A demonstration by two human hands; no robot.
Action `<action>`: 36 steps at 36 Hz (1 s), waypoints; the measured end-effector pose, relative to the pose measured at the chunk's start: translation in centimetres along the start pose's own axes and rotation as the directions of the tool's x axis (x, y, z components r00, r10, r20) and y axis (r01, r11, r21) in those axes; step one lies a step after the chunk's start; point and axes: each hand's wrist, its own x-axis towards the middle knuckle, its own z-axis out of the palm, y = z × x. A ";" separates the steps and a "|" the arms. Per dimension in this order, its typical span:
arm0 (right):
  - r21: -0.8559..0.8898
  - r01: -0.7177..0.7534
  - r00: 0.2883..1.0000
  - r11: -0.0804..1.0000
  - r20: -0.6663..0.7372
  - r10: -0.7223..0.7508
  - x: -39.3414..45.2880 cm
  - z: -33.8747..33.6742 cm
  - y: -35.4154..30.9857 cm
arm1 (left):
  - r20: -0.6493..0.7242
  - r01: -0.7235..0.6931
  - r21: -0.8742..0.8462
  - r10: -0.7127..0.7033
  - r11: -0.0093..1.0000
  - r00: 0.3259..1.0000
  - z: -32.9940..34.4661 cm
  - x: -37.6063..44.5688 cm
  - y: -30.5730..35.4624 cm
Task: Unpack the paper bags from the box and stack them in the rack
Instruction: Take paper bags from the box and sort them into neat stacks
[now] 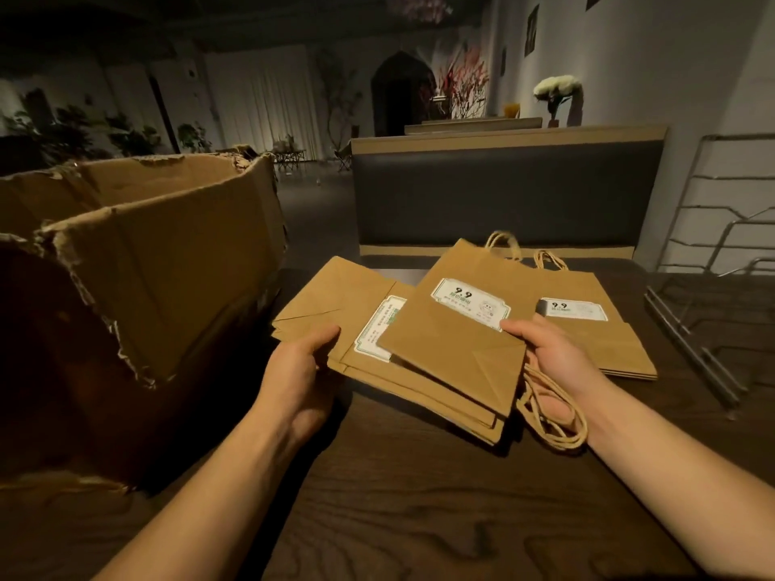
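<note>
A bundle of flat brown paper bags (335,304) with white labels hangs just above the dark wooden table (419,517). My left hand (300,371) grips the bundle's left edge. My right hand (549,354) pinches the right edge of the top bag (461,350), which lies skewed across the bundle; twine handles (553,417) dangle under this hand. A separate stack of bags (604,341) lies flat on the table to the right. The torn cardboard box (138,262) stands open at the left. A metal wire rack (713,253) stands at the right edge.
A dark padded bench back (503,190) runs behind the table. Rack rails (692,350) lie on the table's right side. Plants and flower vases stand far back in the dim room.
</note>
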 end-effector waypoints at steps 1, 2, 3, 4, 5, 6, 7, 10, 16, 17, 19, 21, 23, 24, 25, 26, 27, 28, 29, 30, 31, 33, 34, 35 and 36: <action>0.012 0.009 1.000 1.000 -0.008 -0.009 -0.1 0.0 -0.1 | 0.007 0.007 -0.002 -0.007 1.000 1.000 -0.1 -0.2 0.3; 0.020 0.017 1.000 1.000 -0.013 -0.017 -0.3 0.1 -0.1 | 0.020 0.005 -0.002 -0.004 1.000 1.000 -0.1 -0.3 0.6; 0.019 0.021 1.000 1.000 -0.016 -0.020 -0.4 0.2 -0.3 | 0.033 0.000 -0.004 0.000 1.000 0.999 -0.1 -0.4 0.8; 0.022 0.012 1.000 1.000 -0.020 -0.012 -0.5 0.2 -0.5 | 0.049 0.002 -0.013 -0.001 1.000 0.999 -0.1 -0.5 1.0; 0.029 -0.003 1.000 1.000 -0.021 0.004 -0.5 0.1 -0.9 | 0.063 0.016 -0.026 -0.014 1.000 0.998 0.0 -0.7 1.1; 0.032 -0.020 1.000 0.999 -0.011 0.020 -0.5 0.0 -1.4 | 0.083 0.035 -0.040 -0.032 0.999 0.996 0.1 -0.8 1.1; 0.012 -0.030 1.000 0.999 -0.005 0.030 -0.5 -0.1 -2.1 | 0.107 0.051 -0.047 -0.046 0.998 0.993 0.2 -1.0 1.1; -0.155 0.010 1.000 0.988 0.021 -0.007 -0.3 -0.9 -4.5 | 0.166 0.102 -0.081 -0.088 0.991 0.982 0.5 -1.4 1.1; -0.537 0.132 0.990 0.833 0.116 -0.082 -0.4 -3.5 -7.8 | 0.188 0.158 -0.093 -0.139 0.983 0.972 -0.4 -1.2 1.5; -0.599 0.144 0.988 0.788 0.135 -0.078 -0.3 -4.0 -8.2 | 0.204 0.170 -0.038 -0.159 0.985 0.966 -0.6 -1.1 1.7; -0.700 0.176 0.981 0.692 0.186 -0.062 -0.4 -4.4 -8.8 | 0.250 0.215 0.115 -0.238 0.970 0.938 -0.6 -1.1 1.8; -0.773 0.223 0.969 0.594 0.243 -0.047 -0.6 -4.4 -9.1 | 0.298 0.267 0.260 -0.340 0.928 0.892 -0.4 -1.2 1.8; -0.816 0.247 0.960 0.523 0.278 -0.020 -0.6 -4.2 -8.9 | 0.333 0.313 0.376 -0.443 0.872 0.832 -0.2 -1.6 1.6; -0.825 0.251 0.959 0.506 0.283 -0.015 -0.6 -4.1 -8.8 | 0.340 0.317 0.428 -0.476 0.847 0.811 -0.3 -1.8 1.5; -0.827 0.257 0.957 0.500 0.288 -0.015 -0.5 -3.9 -8.6 | 0.345 0.302 0.475 -0.491 0.827 0.800 -0.2 -2.1 1.4; -0.824 0.264 0.956 0.501 0.293 -0.022 -0.5 -3.7 -8.6 | 0.358 0.264 0.510 -0.481 0.819 0.800 0.0 -2.4 1.4; -0.823 0.266 0.956 0.501 0.290 -0.030 -0.6 -3.4 -8.5 | 0.375 0.220 0.533 -0.461 0.817 0.804 0.1 -2.7 1.4; -0.825 0.271 0.957 0.496 0.286 -0.046 -0.6 -3.2 -8.5 | 0.387 0.182 0.543 -0.437 0.819 0.812 0.3 -2.8 1.3; -0.829 0.281 0.956 0.483 0.283 -0.071 -0.7 -3.0 -8.6 | 0.392 0.158 0.544 -0.416 0.824 0.821 0.3 -2.9 1.3; -0.831 0.297 0.954 0.470 0.283 -0.102 -0.7 -2.8 -8.7 | 0.400 0.142 0.540 -0.401 0.830 0.824 0.3 -2.9 1.2; -0.830 0.311 0.950 0.464 0.281 -0.135 -0.7 -2.7 -8.8 | 0.406 0.123 0.533 -0.381 0.837 0.831 0.2 -2.8 1.2; -0.817 0.336 0.941 0.468 0.273 -0.199 -1.0 -2.4 -9.2 | 0.396 0.097 0.517 -0.338 0.851 0.854 0.1 -2.4 1.0; -0.809 0.355 0.932 0.470 0.268 -0.242 -1.1 -2.3 -9.4 | 0.391 0.086 0.510 -0.320 0.856 0.863 0.0 -2.3 1.0; -0.799 0.378 0.918 0.467 0.258 -0.300 -1.2 -2.2 -9.6 | 0.391 0.080 0.502 -0.308 0.861 0.867 0.0 -2.2 0.9; -0.789 0.402 0.899 0.465 0.243 -0.364 -1.2 -2.2 -9.9 | 0.392 0.070 0.497 -0.295 0.865 0.871 0.0 -2.1 0.8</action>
